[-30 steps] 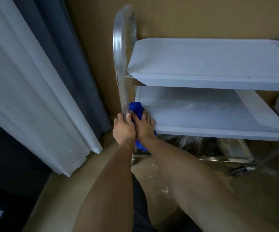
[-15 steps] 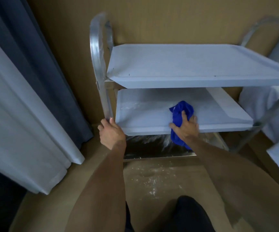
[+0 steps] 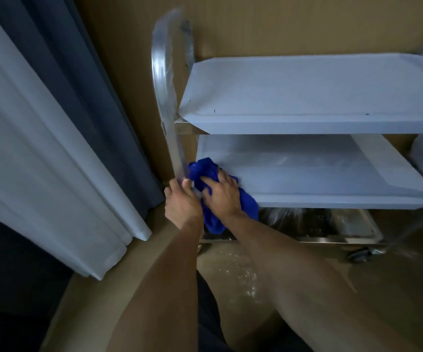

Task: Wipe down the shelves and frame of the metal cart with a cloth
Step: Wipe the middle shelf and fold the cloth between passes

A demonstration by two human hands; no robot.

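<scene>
Head view: right hand [image 3: 222,196] presses bunched cloth [image 3: 205,171] on middle shelf [image 3: 332,174]; left hand [image 3: 181,201] grips upright post [image 3: 177,153].

Shiny metal frame [image 3: 166,80], soft cloth [image 3: 205,171]

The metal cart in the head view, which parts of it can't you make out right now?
- Bottom shelf: mostly hidden under the middle shelf and dark.
- Cart's right side: cut off by the frame edge.
- Left upright: smeared by motion blur.
- Middle shelf's front left corner: covered by the blue cloth and right hand.
- Rear wheels: hidden; only one front caster shows.
- Left hand: its fingers wrap behind the upright.
</scene>
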